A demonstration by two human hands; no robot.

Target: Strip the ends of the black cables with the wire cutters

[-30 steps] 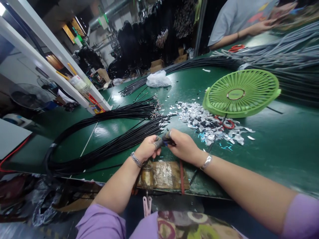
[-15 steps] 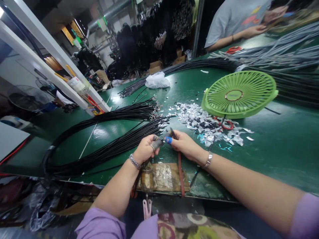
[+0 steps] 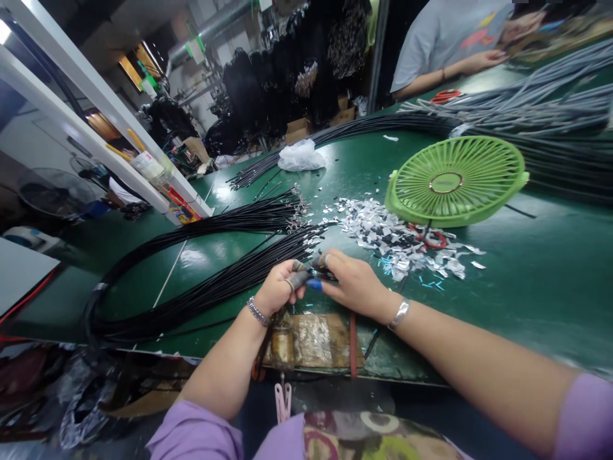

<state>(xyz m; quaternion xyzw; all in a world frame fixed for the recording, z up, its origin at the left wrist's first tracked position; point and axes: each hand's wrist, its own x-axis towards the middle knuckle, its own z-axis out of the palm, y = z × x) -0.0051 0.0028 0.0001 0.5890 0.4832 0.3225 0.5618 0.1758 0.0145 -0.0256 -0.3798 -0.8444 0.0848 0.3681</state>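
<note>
My left hand [image 3: 280, 287] and my right hand [image 3: 352, 282] meet at the near middle of a green table [image 3: 527, 281]. Both are closed in a pinch around the end of a thin black cable [image 3: 313, 267]; grey and blue finger guards cover some fingertips. The cable belongs to a long bundle of black cables [image 3: 201, 291] that curves away to the left. A second black bundle [image 3: 239, 220] lies just behind it, its bare metal ends pointing right. Right of my hands spreads a heap of silver foil scraps [image 3: 387, 233].
A green round fan [image 3: 454, 182] lies flat behind the scraps. Grey cable bundles [image 3: 541, 105] fill the far right, where another person in a grey shirt [image 3: 445, 38] works. A white plastic bag [image 3: 301, 155] sits farther back. A taped brown pad [image 3: 311, 338] covers the near table edge.
My hands stay together on the cable end with small shifts: the right hand's fingers lifted and spread slightly half a second ago, then closed back over the cable tip.
</note>
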